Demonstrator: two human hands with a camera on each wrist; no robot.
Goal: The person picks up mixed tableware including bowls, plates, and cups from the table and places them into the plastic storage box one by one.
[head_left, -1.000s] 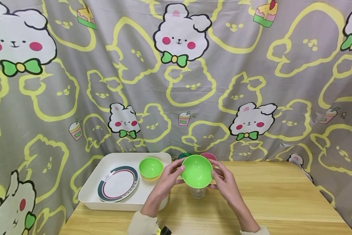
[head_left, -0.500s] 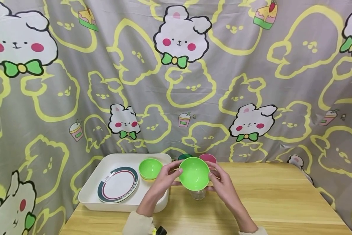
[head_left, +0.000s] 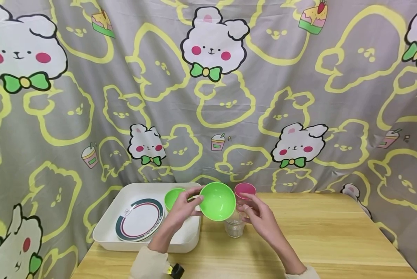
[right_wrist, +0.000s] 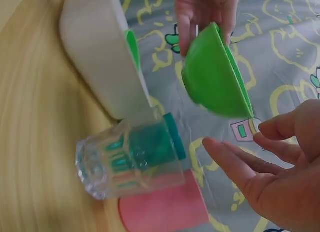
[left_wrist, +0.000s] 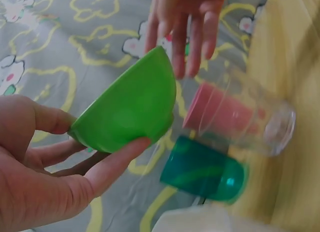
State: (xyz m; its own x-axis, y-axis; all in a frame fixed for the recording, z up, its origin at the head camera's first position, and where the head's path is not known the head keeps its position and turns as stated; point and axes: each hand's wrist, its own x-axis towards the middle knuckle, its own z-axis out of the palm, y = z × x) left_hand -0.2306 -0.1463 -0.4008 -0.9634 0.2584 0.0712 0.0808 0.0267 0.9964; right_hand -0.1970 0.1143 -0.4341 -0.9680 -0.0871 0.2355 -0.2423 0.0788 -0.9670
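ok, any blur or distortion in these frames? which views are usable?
Head view: sharp, evenly lit, wide-angle bend at the edges; green bowl crisp. Left wrist view: motion blur smears the clear glass and the teal cup; left hand soft. Right wrist view: table streaked, right hand slightly soft, glass readable.

**Three views, one shared cluster**

My head view looks forward and down across the wooden table point(head_left: 333, 232) toward the curtain. My left wrist view sits close behind the green bowl point(left_wrist: 130, 110), my right wrist view just beside it; all three share bowl and clear glass point(right_wrist: 120, 159).
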